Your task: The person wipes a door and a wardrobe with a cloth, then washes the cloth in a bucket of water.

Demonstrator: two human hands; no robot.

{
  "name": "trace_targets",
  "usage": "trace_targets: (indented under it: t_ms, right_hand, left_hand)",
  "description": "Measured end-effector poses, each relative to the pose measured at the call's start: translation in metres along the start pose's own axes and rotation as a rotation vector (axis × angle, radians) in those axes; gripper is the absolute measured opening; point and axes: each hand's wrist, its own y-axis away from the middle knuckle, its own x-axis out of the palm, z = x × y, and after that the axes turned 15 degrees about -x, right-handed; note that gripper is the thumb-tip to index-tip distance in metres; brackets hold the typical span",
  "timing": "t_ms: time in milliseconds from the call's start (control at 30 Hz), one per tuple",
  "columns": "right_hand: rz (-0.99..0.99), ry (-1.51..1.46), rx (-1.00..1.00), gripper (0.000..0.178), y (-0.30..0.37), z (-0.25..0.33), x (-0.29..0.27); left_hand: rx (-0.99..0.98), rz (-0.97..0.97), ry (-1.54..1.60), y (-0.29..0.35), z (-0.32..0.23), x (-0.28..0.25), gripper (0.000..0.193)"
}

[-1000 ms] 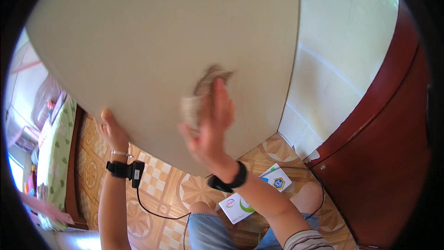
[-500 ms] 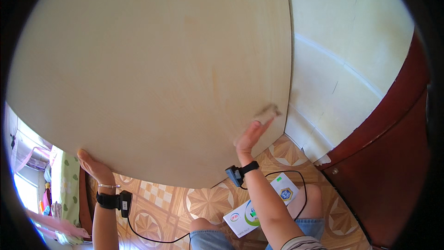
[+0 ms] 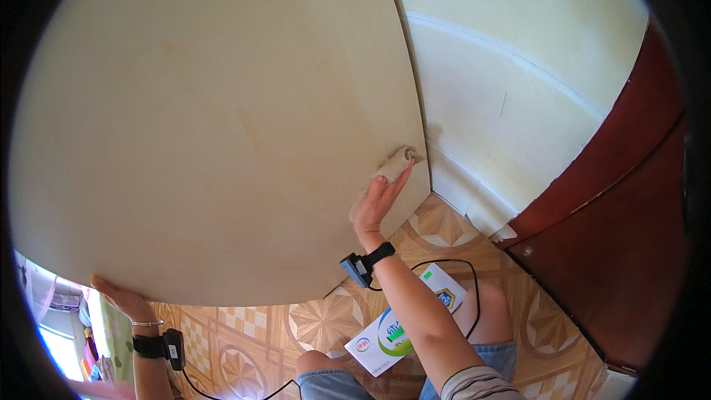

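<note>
A large beige board [image 3: 222, 104] stands in front of me and fills most of the view. My right hand [image 3: 375, 204] is pressed against its lower right part with a rolled-up beige-grey cloth [image 3: 396, 166] under the fingers. The cloth touches the board close to its right edge. My left hand [image 3: 122, 300] holds the board's lower left edge; part of its fingers is hidden there. Each wrist has a black strap with a small device, and a bracelet circles the left wrist.
A pale wall [image 3: 489, 67] meets the board's right side, with a dark red door-like panel [image 3: 592, 252] beyond. A white, green-marked carton [image 3: 381, 337] lies by my knees on the patterned floor [image 3: 326, 318]. A black cable [image 3: 474, 281] loops past my right arm. Bedding shows at left.
The view has shifted, so the board's right edge and both hands appear farther left. The cloth, blurred before, is now sharper under my right hand. My left hand stays on the board's edge.
</note>
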Motion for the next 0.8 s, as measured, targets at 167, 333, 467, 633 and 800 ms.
trace_targets:
  t_ms: [167, 333, 467, 633, 800]
  right_hand:
    - [-0.344, -0.176, 0.409, 0.066, 0.008, -0.103, -0.018]
    - [-0.391, -0.196, 0.421, 0.048, -0.011, -0.223, -0.076]
    - [-0.391, -0.19, 0.663, 0.047, 0.001, -0.222, -0.078]
    - [-0.388, -0.677, 0.931, 0.052, 0.052, -0.209, -0.086]
    - [-0.377, -0.601, 1.012, 0.058, 0.102, -0.164, -0.07]
  left_hand:
    - [-0.04, -0.039, -0.026, -0.002, 0.0, -0.019, 0.055]
    - [0.035, -0.049, 0.068, 0.009, -0.009, 0.024, 0.05]
    - [0.039, -0.073, 0.032, 0.001, 0.001, 0.002, 0.054]
    - [0.011, 0.002, 0.03, -0.007, 0.008, -0.007, 0.057]
    - [0.141, -0.147, -0.073, 0.008, -0.007, 0.022, 0.051]
